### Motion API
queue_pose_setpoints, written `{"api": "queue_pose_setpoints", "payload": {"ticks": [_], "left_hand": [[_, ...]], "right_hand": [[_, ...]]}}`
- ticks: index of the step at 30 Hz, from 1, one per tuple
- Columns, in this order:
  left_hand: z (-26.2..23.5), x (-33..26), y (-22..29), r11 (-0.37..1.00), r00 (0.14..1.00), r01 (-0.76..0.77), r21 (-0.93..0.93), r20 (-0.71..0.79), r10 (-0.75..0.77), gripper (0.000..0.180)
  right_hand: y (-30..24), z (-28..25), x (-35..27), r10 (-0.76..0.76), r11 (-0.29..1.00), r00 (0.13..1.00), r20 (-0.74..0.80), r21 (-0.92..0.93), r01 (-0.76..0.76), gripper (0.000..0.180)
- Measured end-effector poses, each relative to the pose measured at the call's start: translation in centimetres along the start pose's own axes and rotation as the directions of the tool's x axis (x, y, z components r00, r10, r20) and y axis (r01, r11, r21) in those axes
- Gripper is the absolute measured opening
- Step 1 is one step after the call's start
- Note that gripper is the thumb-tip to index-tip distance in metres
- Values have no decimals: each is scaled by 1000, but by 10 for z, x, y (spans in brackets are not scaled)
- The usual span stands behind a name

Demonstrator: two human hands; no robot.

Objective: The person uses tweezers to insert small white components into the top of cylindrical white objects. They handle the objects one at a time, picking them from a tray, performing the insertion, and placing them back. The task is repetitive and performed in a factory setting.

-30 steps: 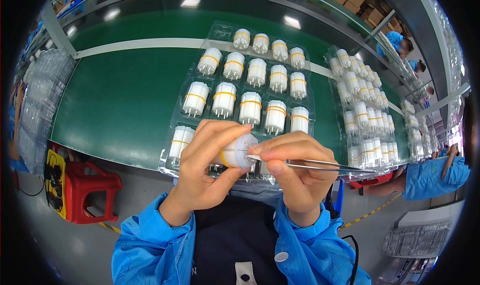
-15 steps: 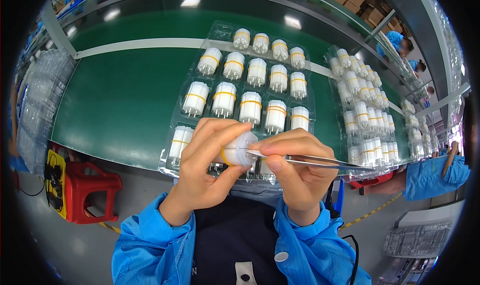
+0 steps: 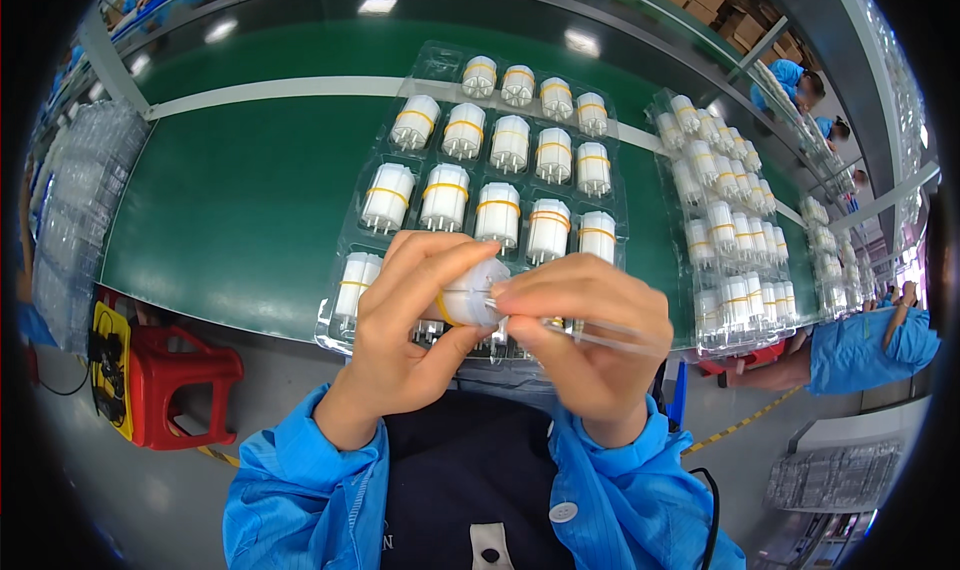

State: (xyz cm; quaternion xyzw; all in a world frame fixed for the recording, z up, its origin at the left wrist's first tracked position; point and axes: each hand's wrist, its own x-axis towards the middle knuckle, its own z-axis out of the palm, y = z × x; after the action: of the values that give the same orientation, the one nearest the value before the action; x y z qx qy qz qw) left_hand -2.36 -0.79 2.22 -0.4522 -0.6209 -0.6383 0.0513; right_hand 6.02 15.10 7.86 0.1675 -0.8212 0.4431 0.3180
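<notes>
My left hand (image 3: 405, 320) is closed around a white round plug adapter (image 3: 472, 296) with a yellow band, its end face turned toward the right. Pinched in my right hand (image 3: 590, 320) are metal tweezers (image 3: 615, 340), blurred by motion, their rear end sticking out to the right. The fingertips of that hand touch the adapter's end face and hide the tweezers' tips. Right beyond my hands lies a clear plastic tray (image 3: 352, 225), holding rows of white plug adapters (image 3: 445, 198) with yellow bands and metal prongs. My hands cover part of its nearest row.
The tray lies on a green conveyor belt (image 3: 240, 200). More filled trays (image 3: 735, 215) follow on the right. Stacked clear trays (image 3: 85, 200) stand at the left edge. A red stool (image 3: 185, 380) is at the lower left. A co-worker in blue (image 3: 850, 355) sits at the right.
The tweezers have swung in my right hand and now look blurred. My right fingers have moved slightly left against the adapter's end. My left hand has hardly moved.
</notes>
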Motion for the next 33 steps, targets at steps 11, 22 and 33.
{"api": "queue_pose_setpoints", "payload": {"ticks": [11, 22, 33], "left_hand": [[-6, 1, 2, 967, 992, 120, -224, 63, -108, 56], [-4, 0, 1, 979, 994, 102, -177, 52, -94, 57], [-4, 0, 1, 983, 995, 98, -157, 46, -92, 57]], "right_hand": [[6, -4, -3, 79, 973, 997, -24, 220, -72, 13], [7, -2, -5, 169, 948, 984, -48, 281, -150, 11], [8, 0, -7, 202, 920, 978, -47, 351, -173, 9]]}}
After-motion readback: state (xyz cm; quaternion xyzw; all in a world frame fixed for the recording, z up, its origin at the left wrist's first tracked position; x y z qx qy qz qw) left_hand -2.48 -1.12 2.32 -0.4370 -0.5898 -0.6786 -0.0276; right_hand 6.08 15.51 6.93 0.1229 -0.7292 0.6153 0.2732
